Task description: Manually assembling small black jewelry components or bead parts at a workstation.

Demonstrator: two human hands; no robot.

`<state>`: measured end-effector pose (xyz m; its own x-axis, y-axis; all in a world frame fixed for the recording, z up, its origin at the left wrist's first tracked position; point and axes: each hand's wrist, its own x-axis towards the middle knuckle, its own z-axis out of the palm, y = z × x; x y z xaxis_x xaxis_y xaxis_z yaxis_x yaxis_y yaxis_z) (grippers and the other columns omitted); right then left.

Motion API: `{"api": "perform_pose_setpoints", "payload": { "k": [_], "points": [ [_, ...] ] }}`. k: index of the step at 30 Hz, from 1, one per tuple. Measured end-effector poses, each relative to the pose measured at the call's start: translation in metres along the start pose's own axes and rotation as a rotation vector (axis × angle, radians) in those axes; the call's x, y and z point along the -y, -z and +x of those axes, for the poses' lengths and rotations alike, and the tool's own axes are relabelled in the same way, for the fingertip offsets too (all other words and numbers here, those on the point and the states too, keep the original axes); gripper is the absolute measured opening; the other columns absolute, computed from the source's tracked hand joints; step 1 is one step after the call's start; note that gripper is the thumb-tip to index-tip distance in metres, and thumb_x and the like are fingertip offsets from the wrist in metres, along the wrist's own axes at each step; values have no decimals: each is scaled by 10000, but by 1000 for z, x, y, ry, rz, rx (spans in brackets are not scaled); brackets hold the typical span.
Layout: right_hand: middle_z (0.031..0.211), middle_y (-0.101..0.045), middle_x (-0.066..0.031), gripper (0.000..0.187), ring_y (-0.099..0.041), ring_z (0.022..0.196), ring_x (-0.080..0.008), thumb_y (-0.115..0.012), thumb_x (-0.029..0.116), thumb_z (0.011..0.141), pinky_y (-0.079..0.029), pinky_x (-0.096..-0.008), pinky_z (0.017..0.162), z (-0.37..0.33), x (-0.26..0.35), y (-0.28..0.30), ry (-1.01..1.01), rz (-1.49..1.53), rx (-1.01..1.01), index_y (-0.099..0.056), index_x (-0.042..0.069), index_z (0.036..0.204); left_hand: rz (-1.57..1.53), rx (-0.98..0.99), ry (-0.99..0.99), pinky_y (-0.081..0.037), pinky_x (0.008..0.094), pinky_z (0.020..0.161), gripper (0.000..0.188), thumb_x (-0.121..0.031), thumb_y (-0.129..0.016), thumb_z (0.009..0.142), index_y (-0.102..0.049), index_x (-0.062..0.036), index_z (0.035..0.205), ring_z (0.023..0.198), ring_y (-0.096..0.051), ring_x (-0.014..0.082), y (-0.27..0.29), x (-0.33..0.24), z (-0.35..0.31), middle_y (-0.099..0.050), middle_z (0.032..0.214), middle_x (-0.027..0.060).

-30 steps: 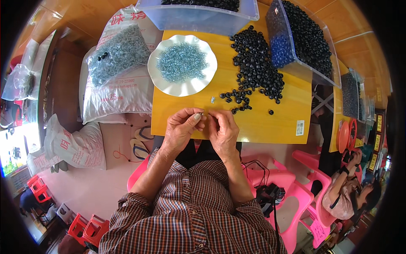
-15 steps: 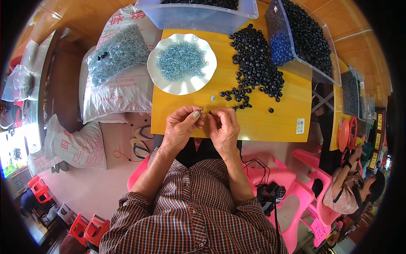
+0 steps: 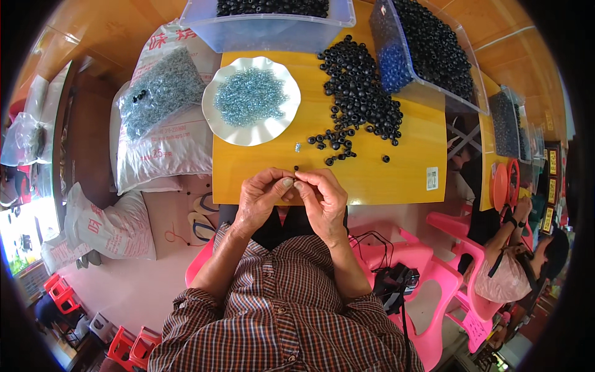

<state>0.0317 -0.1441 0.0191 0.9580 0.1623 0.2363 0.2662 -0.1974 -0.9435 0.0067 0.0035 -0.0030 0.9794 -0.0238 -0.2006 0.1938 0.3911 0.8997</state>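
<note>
Above the front edge of the yellow table, my left hand [image 3: 260, 192] and my right hand [image 3: 322, 197] meet, thumbs and index fingers pinched together. A small black bead [image 3: 296, 168] shows at the joined fingertips, next to my left index finger. My right fingers are closed too, but what they pinch is hidden. Just beyond the hands lies a tiny cluster of clear bluish beads [image 3: 298, 147]. A white scalloped plate [image 3: 214, 127] holds many pale blue beads [image 3: 251, 96]. To its right spreads a loose pile of black beads [image 3: 359, 87].
Clear plastic bins [image 3: 273, 34] of black beads stand at the table's back; the right one [image 3: 434, 93] also holds blue beads. Left of the table, a bag of pale beads [image 3: 161, 93] rests on a big white sack [image 3: 167, 167]. Pink chairs [image 3: 427, 279] and a seated person are at right.
My hands have come together; my right fingertips now touch the left ones, and the black bead shows plainly between them. The whole view has shifted slightly, with table things appearing lower and further left.
</note>
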Motion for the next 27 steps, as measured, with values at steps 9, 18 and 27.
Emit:
{"api": "perform_pose_setpoints", "payload": {
  "k": [9, 18, 27],
  "points": [
    [877, -626, -109, 148, -642, 742, -224, -649, -71, 813, -524, -300, 629, -7, -8, 3, 73, -73, -35, -622, -9, 945, 95, -47, 78, -484, 237, 616, 124, -59, -574, 935, -654, 37, 933, 640, -575, 97, -4, 0, 1, -624, 712, 30],
    [858, -598, -81, 103, -587, 670, -118, -633, -62, 846, -476, -228, 579, -7, -17, 17, 13, -120, -156, -610, -19, 937, 639, -97, -222, -483, 235, 588, 115, -52, -609, 904, -656, 30, 969, 646, -584, 89, -22, -14, 31, -643, 803, 47],
    [852, -585, -62, 73, -567, 637, -88, -626, -45, 865, -471, -208, 566, -6, -24, 23, -33, -83, -205, -606, -29, 934, 1232, -58, -613, -515, 372, 720, 220, -3, -637, 779, -653, -30, 997, 863, -620, 290, -38, -15, 79, -629, 936, 112]
  ]
}}
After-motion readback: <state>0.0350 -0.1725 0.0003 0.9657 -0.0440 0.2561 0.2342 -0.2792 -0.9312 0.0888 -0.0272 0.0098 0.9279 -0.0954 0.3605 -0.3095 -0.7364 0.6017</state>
